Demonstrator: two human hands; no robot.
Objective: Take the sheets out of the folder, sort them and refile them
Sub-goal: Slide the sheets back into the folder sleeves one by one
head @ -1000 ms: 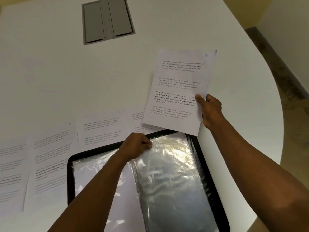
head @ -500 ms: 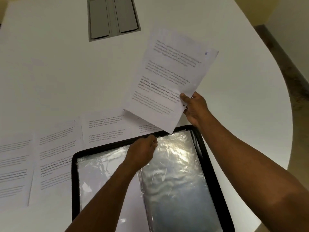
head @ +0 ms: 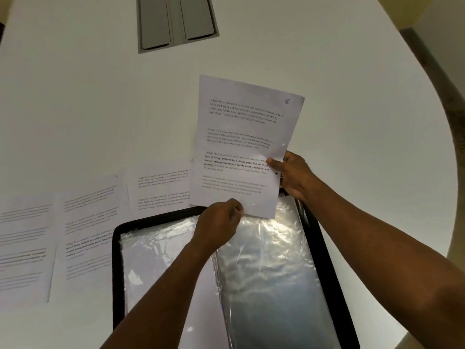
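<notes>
A black folder lies open in front of me, with clear plastic sleeves on both pages. My right hand pinches the right edge of a printed sheet marked 6, held just above the top of the right-hand sleeve. My left hand pinches the top edge of that sleeve, right at the sheet's bottom edge. Several other printed sheets lie in a row on the white table, left of and behind the folder.
A grey cable hatch is set into the table at the back. The table's curved edge runs down the right side, with floor beyond it.
My right hand has turned the sheet upright and brought it down to the opening of the right sleeve. My left hand stays on the sleeve's top edge.
</notes>
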